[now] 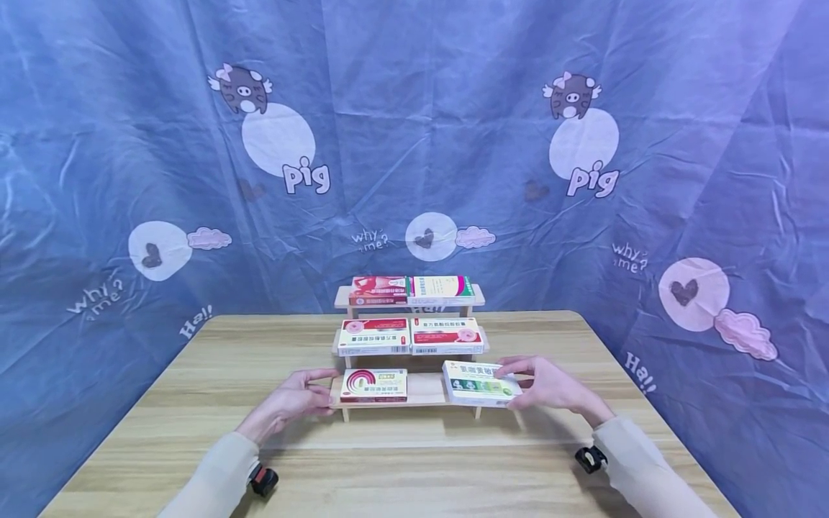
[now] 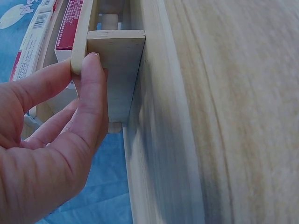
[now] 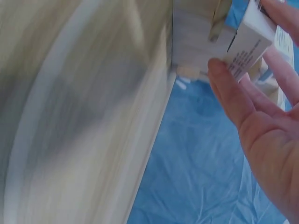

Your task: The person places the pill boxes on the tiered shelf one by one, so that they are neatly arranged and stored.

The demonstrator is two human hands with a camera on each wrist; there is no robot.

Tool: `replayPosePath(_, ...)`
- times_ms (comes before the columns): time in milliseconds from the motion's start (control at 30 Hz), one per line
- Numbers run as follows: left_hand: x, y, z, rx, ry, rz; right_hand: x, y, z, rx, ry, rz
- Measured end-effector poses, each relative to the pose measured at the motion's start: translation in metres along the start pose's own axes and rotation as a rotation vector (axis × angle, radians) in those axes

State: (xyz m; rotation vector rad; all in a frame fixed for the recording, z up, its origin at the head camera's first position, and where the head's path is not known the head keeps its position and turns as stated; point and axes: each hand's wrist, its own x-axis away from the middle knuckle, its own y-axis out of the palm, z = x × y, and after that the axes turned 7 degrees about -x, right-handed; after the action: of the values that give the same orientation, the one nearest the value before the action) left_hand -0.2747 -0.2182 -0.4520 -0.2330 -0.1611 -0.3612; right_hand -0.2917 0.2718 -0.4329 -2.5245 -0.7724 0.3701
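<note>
A three-step wooden display rack [image 1: 427, 388] stands on the table. At the left end of its lowest step, my left hand [image 1: 294, 399] pinches the board's edge between thumb and fingers; the left wrist view shows this grip closely. My right hand [image 1: 550, 385] holds a white and green medicine box [image 1: 479, 385] by its right end, thumb on the near side and fingers on the far side. That box lies slightly askew at the right of the lowest step. A white and maroon medicine box [image 1: 373, 386] rests on the same step's left part.
Two red and white boxes, a left one [image 1: 374, 337] and a right one [image 1: 447, 336], fill the middle step. On the top step are a red box [image 1: 378, 290] and a white, green and purple box [image 1: 442, 289]. A blue patterned cloth [image 1: 427, 144] hangs behind the table [image 1: 401, 467].
</note>
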Motion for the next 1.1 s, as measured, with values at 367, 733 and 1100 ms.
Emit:
replayPosePath(367,0.001,0.0,0.001,-0.002,-0.013,0.003,-0.01,0.018,-0.015,-0.005,0.034,0.01)
replayPosePath(733,0.001,0.0,0.001,-0.025,0.0,-0.007,-0.018,0.034,-0.018,-0.032,0.038,0.061)
replayPosePath(1100,0.004,0.001,0.002,-0.028,-0.002,-0.006,-0.022,0.045,-0.018,-0.009,0.046,0.162)
